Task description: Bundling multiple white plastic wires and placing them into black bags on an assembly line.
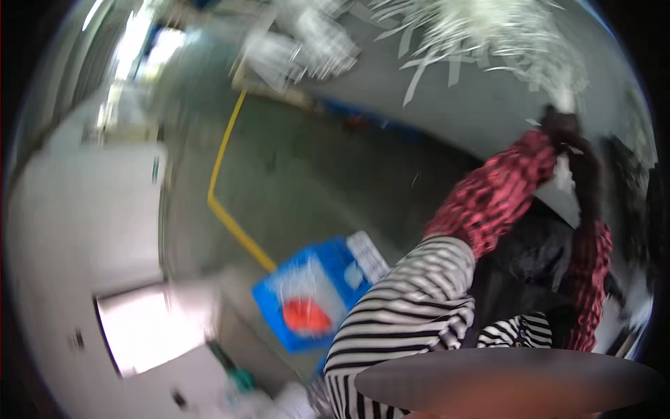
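Observation:
A bundle of thin white strips (488, 31) fans out over the grey tabletop at the upper right; whether they are plastic or paper I cannot tell. My left hand (560, 126) is closed around its narrow gathered end. Just below, my right hand (585, 157) meets the left one, blurred, its fingers hard to make out. A whitish piece (562, 173) shows between my wrists, perhaps the bundle's tail. Both forearms wear pink-and-black patterned sleeve covers, the left over a black-and-white striped sleeve.
More white bundles (300, 49) lie at the table's far left corner. On the green floor, left of me, stands a blue crate (269, 307) with clear wrap and a red item inside. A yellow line (222, 157) marks the floor. A pale wall (91, 209) runs along the left.

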Demonstrator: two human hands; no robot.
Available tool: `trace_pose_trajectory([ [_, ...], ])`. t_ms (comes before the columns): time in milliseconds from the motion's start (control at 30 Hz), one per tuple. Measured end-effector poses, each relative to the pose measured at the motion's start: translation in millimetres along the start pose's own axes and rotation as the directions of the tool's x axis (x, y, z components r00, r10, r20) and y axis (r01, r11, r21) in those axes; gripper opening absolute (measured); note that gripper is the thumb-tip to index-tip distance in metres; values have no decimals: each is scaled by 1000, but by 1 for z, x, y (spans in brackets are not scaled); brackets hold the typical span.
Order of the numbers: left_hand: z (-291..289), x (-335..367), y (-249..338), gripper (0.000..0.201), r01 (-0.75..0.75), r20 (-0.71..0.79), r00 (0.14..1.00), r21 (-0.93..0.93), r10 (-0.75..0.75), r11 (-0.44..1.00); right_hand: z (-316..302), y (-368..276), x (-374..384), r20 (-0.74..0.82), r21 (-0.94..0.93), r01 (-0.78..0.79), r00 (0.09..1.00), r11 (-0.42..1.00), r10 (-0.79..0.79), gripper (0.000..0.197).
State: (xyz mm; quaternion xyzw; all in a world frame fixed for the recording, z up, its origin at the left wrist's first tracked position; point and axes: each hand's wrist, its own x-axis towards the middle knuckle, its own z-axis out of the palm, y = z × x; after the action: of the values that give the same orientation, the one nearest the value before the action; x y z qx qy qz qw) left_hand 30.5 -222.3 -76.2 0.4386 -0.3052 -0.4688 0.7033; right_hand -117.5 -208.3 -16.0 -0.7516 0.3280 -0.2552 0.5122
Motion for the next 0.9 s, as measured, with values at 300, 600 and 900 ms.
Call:
trace_pose_trajectory([
  [300,-7,1,-5,9,123,-214,916,-657,-340,744,-76,5,0,-280,-126,157,942,979,-187,37],
  [600,23,19,-62,22,27,-257,966,5,-25,1000,-19,16,-14,-41,-135,70,996,988,-76,41],
  [900,34,-19,-30,26,-190,304,951,419,60,888,-90,-20,-3,-519,394,246,854,886,-6,54],
])
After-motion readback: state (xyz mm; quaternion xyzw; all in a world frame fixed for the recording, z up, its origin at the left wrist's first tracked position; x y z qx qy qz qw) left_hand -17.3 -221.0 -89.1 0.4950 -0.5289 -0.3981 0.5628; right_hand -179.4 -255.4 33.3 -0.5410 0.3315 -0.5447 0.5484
